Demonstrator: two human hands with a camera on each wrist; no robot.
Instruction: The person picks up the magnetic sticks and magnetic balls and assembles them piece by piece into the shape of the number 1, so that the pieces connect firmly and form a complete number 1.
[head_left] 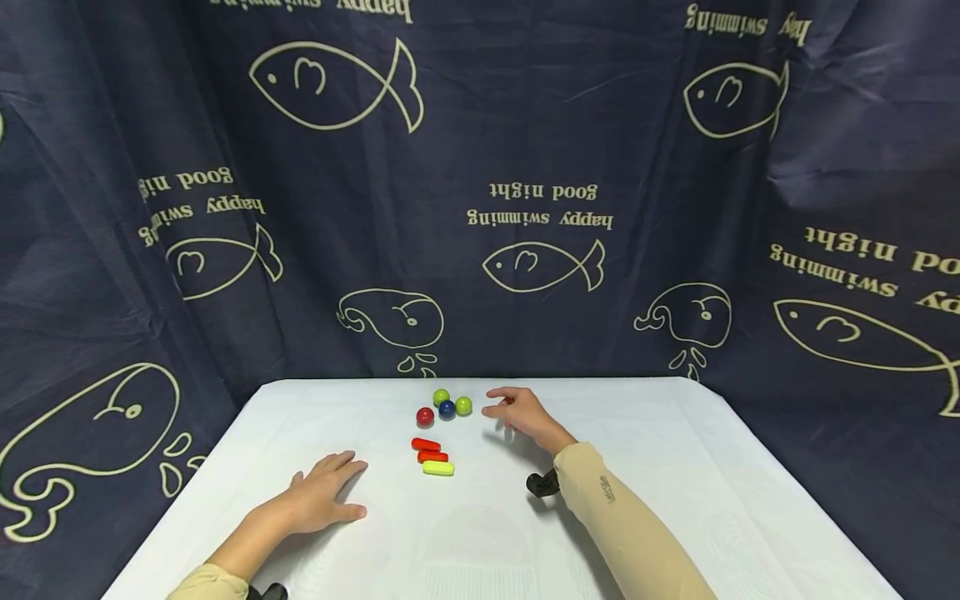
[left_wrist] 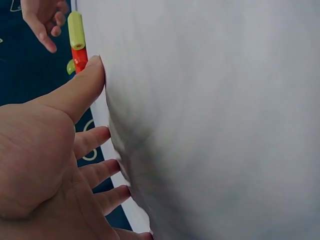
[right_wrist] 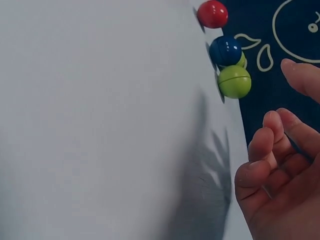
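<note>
My left hand (head_left: 318, 496) rests on the white table with its fingers spread, holding nothing. Above the table my right hand (head_left: 523, 412) hovers, its thumb and forefinger apart and the other fingers loosely bent. Just left of it sit a green ball (head_left: 463, 406), a blue ball (head_left: 447, 409), a second green ball (head_left: 441, 397) and a red ball (head_left: 425, 417), close together. Nearer to me, between the hands, lie two red rounded blocks (head_left: 426, 445) and a yellow-green one (head_left: 438, 468). In the right wrist view the nearer green ball (right_wrist: 235, 82) stands apart from the fingers.
A white cloth (head_left: 637, 467) covers the table. Behind and beside it hangs a dark blue curtain (head_left: 450, 167) printed with fish and whales. Dark wrist gear (head_left: 543, 484) shows under the right sleeve (head_left: 622, 517).
</note>
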